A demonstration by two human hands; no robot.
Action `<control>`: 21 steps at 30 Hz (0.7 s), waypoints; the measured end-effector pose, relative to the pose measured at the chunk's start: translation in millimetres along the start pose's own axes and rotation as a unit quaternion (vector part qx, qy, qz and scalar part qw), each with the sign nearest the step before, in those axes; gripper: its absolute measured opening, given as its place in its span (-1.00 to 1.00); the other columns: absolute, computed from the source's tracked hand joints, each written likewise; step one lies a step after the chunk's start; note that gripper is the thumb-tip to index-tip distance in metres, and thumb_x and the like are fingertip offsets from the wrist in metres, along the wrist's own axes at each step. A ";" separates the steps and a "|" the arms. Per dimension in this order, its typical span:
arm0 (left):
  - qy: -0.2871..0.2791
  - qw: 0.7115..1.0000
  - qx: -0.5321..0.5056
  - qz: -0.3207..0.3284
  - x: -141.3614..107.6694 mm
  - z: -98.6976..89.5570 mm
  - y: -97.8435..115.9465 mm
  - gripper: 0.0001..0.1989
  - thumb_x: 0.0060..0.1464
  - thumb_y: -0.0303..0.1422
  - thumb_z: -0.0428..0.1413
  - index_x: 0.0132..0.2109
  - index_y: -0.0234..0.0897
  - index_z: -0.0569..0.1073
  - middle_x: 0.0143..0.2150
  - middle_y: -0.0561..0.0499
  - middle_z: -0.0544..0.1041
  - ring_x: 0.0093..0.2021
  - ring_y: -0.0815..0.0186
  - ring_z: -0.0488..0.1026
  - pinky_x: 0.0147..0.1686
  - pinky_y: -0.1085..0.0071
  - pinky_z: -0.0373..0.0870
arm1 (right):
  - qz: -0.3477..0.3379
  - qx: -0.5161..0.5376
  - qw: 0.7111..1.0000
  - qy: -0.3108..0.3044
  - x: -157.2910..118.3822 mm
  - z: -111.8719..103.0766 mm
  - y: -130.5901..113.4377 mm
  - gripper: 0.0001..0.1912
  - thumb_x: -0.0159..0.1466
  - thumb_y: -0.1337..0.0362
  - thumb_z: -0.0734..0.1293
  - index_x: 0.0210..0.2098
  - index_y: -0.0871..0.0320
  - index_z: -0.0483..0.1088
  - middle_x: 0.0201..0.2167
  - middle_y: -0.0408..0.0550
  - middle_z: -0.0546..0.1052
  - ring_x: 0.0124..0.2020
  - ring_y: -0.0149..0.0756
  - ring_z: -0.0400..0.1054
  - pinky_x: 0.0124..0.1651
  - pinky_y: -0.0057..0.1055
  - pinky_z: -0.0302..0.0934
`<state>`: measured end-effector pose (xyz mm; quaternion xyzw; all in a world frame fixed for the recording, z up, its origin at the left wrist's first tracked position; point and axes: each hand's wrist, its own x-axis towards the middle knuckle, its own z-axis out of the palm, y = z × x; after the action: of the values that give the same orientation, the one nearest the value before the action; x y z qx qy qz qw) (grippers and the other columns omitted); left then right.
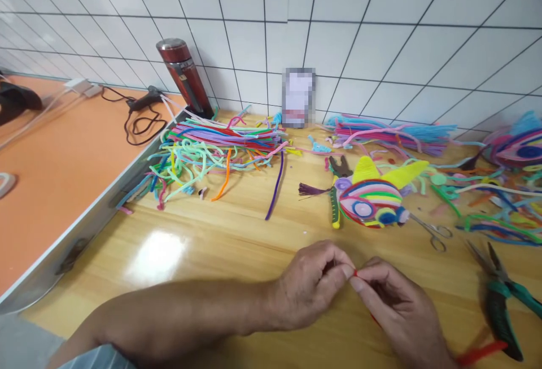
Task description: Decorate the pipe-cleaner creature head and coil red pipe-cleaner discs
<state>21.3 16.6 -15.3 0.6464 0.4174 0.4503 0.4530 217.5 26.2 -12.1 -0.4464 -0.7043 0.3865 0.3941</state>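
Observation:
Near the lower middle of the head view, my left hand (315, 284) and my right hand (396, 298) meet fingertip to fingertip. Both pinch a small red pipe cleaner (355, 273), of which only a bit shows between the fingers; more red shows under my right hand. Beyond the hands lies a multicoloured mask-like craft piece (372, 202) with two yellow ears, a round eye and a blue nose. A dark purple tassel (315, 190) is at its left. At the lower right edge, a fuzzy red strip (483, 352) lies beside my right wrist.
Green-handled pliers (499, 295) lie at right, scissors (438, 236) and cutters (335, 205) by the craft piece. Pipe cleaner bundles (228, 134) (393, 136) line the wall. A red flask (186, 78) and a blurred phone (298, 98) stand behind; an orange surface (84, 171) is left.

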 end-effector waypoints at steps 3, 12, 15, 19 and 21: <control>-0.006 0.999 0.023 0.042 1.5 -0.7 -7.2 -0.88 0.38 -0.40 0.13 -0.16 -0.31 0.54 -0.31 0.00 0.58 -0.30 0.36 0.50 -0.23 0.48 0.44 | 0.004 -0.034 0.999 -0.010 3.1 -5.2 1.7 -0.73 0.40 0.13 0.44 -0.41 0.08 0.54 -0.58 -0.14 0.50 -0.59 -0.35 0.42 -0.53 -0.51 0.31; -0.037 0.951 0.272 0.143 -2.6 -3.1 -16.4 -0.91 0.39 -0.41 0.11 -0.08 -0.28 0.51 -0.24 -0.03 0.62 -0.27 0.30 0.59 -0.33 0.44 0.48 | -0.093 -0.157 0.983 -0.031 1.4 -11.4 12.6 -0.84 0.41 0.29 0.40 -0.32 0.03 0.57 -0.53 -0.22 0.52 -0.58 -0.45 0.40 -0.46 -0.55 0.27; -0.036 0.937 0.310 0.155 -2.9 -2.7 -16.8 -0.91 0.40 -0.39 0.12 -0.12 -0.27 0.50 -0.29 0.01 0.61 -0.32 0.30 0.58 -0.38 0.45 0.46 | -0.100 -0.157 0.982 -0.029 1.1 -9.3 11.7 -0.86 0.43 0.29 0.40 -0.29 0.03 0.57 -0.51 -0.22 0.54 -0.56 -0.45 0.42 -0.44 -0.57 0.30; -0.023 0.927 0.326 0.185 -4.1 -2.6 -18.6 -0.86 0.44 -0.37 0.09 -0.15 -0.26 0.49 -0.35 0.03 0.60 -0.33 0.29 0.59 -0.36 0.44 0.48 | -0.080 -0.151 0.984 -0.042 0.8 -9.3 5.2 -0.83 0.42 0.26 0.40 -0.32 0.03 0.58 -0.53 -0.23 0.56 -0.57 -0.46 0.44 -0.45 -0.60 0.32; -0.012 0.923 0.326 0.205 -4.9 -2.9 -19.1 -0.85 0.45 -0.37 0.08 -0.14 -0.27 0.49 -0.36 0.04 0.60 -0.33 0.30 0.59 -0.32 0.45 0.50 | -0.043 -0.151 0.987 -0.047 -1.3 -10.5 4.5 -0.79 0.42 0.22 0.40 -0.35 0.04 0.58 -0.53 -0.20 0.57 -0.56 -0.44 0.45 -0.44 -0.59 0.33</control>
<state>14.7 17.1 -34.2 0.8351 0.3938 0.3645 0.1207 228.8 28.4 -12.3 -0.4515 -0.7906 0.2791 0.3053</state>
